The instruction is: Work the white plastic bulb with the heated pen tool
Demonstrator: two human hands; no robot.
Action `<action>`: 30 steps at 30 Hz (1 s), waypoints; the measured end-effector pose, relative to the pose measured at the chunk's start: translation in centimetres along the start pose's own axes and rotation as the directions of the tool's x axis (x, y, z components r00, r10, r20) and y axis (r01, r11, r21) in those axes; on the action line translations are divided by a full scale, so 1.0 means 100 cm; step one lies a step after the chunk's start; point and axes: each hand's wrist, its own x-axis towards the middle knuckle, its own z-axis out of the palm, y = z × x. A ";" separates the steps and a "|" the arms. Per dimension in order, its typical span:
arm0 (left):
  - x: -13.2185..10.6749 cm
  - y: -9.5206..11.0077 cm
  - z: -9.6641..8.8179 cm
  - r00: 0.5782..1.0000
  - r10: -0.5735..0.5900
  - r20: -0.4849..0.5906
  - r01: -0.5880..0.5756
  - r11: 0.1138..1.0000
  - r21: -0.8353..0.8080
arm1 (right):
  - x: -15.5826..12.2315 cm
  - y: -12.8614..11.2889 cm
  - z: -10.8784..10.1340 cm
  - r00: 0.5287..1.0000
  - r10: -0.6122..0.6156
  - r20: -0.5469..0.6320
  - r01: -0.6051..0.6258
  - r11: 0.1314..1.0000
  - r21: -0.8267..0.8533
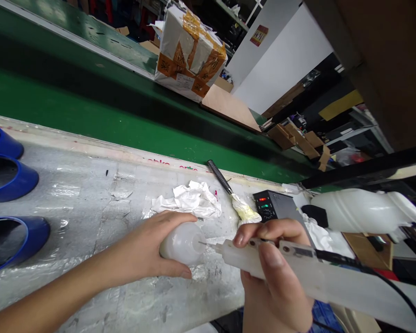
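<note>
My left hand is wrapped round a small white plastic bottle that lies on the plastic-covered bench. My right hand grips a white pen-shaped electric tool with a black cable. Its thin metal tip touches the bottle's end. A crumpled white cloth lies just beyond the bottle.
Three blue shoes line the left edge. A black-handled brush, a black control box with lit indicators and a large white bottle sit at the right. A green conveyor runs behind, carrying a taped parcel.
</note>
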 end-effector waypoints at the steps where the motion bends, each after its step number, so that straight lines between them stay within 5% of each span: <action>1: 0.000 0.000 0.000 1.000 -0.002 0.001 0.002 1.000 0.001 | 0.000 0.000 0.000 1.000 0.000 0.003 0.000 1.000 -0.001; 30: 0.001 0.007 -0.004 1.000 0.031 -0.002 -0.031 0.999 -0.035 | -0.003 -0.002 0.007 0.999 -0.003 -0.044 0.002 1.000 -0.018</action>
